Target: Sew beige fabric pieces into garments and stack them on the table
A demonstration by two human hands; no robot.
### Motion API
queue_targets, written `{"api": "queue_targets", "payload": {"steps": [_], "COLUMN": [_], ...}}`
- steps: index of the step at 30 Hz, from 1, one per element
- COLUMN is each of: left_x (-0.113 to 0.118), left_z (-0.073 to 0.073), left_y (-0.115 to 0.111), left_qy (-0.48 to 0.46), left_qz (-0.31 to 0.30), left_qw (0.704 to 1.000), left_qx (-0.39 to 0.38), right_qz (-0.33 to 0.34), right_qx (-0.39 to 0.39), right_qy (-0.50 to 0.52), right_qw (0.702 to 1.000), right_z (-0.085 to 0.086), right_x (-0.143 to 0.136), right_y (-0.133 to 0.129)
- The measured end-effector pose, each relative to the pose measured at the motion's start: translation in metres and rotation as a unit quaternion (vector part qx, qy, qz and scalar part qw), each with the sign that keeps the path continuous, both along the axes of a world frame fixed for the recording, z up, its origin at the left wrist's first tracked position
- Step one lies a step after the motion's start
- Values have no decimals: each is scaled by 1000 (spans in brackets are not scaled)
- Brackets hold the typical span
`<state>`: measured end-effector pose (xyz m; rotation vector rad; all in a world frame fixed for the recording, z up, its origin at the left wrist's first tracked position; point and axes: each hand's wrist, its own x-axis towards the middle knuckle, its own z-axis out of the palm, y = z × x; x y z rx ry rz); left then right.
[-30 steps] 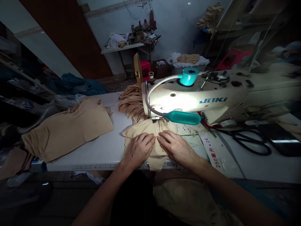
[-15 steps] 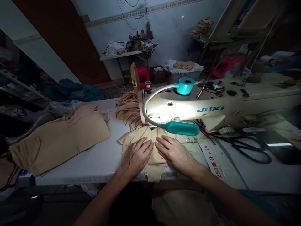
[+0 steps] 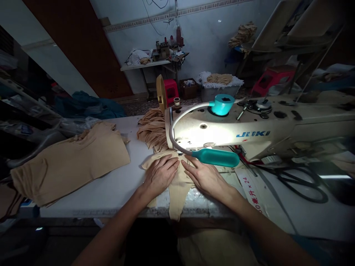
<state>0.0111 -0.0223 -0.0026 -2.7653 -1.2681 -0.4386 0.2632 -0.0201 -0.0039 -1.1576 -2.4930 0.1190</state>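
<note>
A tan fabric piece (image 3: 177, 192) lies on the white table (image 3: 116, 184) under the head of the cream sewing machine (image 3: 249, 129). My left hand (image 3: 159, 173) presses flat on the left part of this fabric, fingers pointing toward the needle area. My right hand (image 3: 203, 177) presses flat on the right part, just below the teal lamp (image 3: 216, 157). Both hands lie side by side, fingers nearly touching. The fabric's lower end hangs over the table's front edge. The needle itself is hidden behind the lamp.
A stack of tan garments (image 3: 69, 162) lies at the table's left. More bunched tan fabric (image 3: 152, 127) sits behind the machine head. Black scissors (image 3: 302, 183) rest at the right, beside a tape strip with red print (image 3: 253, 195). Tan cloth (image 3: 216, 247) lies below the table.
Both hands have slid forward toward the machine head, and the fabric has advanced under it, so less of it shows in front of the needle area.
</note>
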Motion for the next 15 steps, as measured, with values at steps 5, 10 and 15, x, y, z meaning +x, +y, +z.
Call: {"api": "queue_targets", "payload": {"steps": [5, 10, 15], "left_x": [-2, -1, -6], "left_z": [-5, -4, 3], "left_y": [16, 25, 34], "left_qy": [-22, -34, -47], "left_qz": [13, 32, 20], "left_qw": [999, 998, 998], "left_qx": [-19, -37, -31], "right_qz": [-49, -66, -52], "right_qx": [-15, -34, -12], "right_qy": [24, 77, 128], "right_qw": [998, 994, 990], "right_z": [-4, 1, -1], "right_x": [-1, -8, -29], "right_y": [2, -13, -32]}}
